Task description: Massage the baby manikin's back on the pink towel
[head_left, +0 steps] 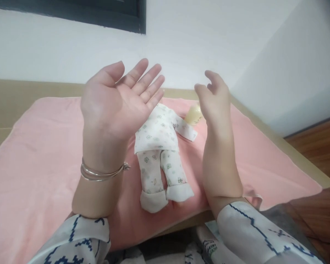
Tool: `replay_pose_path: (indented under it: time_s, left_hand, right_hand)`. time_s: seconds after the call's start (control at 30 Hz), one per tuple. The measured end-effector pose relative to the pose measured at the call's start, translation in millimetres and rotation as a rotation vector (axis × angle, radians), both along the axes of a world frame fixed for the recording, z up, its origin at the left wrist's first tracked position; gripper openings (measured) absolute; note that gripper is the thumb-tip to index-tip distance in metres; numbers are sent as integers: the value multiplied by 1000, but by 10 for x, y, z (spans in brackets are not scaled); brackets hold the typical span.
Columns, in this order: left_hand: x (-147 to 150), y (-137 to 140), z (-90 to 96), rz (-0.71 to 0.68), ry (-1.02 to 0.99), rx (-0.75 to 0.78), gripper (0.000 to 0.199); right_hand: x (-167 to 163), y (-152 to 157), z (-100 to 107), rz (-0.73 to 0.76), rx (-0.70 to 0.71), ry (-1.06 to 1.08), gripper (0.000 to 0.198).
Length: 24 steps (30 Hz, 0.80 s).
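Observation:
My left hand [118, 97] is raised with its palm turned up and its fingers spread, holding nothing. A silver bangle [101, 175] circles the wrist below it. Opposite, my right hand [216, 97] is also raised, thumb and forefinger apart; its other fingers are mostly hidden, and nothing shows in its grasp. Between and beyond the forearms lies a small white printed long-sleeved top [159, 130], with one sleeve stretched to the right and the other hidden by my left hand. Matching small trousers [151, 170] with white cuffs lie below its hem.
A pink cloth [49, 157] spreads under the clothes over a tan surface [5, 99]. Near the sleeve sits a pale yellow rounded object [193, 115], partly behind my right hand. White walls [187, 47] rise behind, with a dark frame [121, 18] upper left. Brown wood [319, 146] shows at right.

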State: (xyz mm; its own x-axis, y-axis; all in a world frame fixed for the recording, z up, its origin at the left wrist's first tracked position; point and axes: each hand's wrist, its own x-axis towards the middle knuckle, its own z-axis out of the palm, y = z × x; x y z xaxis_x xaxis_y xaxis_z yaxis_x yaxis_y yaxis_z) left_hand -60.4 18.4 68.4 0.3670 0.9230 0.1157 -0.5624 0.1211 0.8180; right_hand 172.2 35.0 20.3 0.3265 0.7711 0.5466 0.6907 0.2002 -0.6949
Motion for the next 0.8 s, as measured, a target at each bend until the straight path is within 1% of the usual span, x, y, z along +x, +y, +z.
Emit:
replay_pose_path:
  time_s: [0.03, 0.1, 0.2, 0.3, 0.4, 0.53, 0.67, 0.8]
  left_hand:
    - [0, -41, 13, -33, -63, -29, 48]
    - [-30, -98, 17, -64, -138, -65, 46]
    - [-113, -173, 23, -68, -180, -72, 39]
    - [-193, -265, 50, -18, -197, -55, 33]
    - [-246, -347, 61, 45, -198, -44, 33]
    - [-275, -395, -10, 81, -176, -34, 33]
    - [-282, -361, -146, 29, -158, -16, 32]
    - [-300, -305, -231, -20, -143, -23, 33]
  right_hand:
    - [-49, -127, 73, -35, -33, 82, 56]
    - [-126, -363, 202, -43, -12, 161, 58]
    - [-161, -634, 313, -42, 70, 235, 55]
    - [-127, -787, 327, -10, 184, 264, 49]
    - [-60, -836, 295, 15, 296, 278, 45]
    - [82, -830, 249, -55, 318, 333, 55]
    - [212, -847, 206, -123, 321, 338, 59]
    - [255, -902, 183, -183, 348, 334, 55]
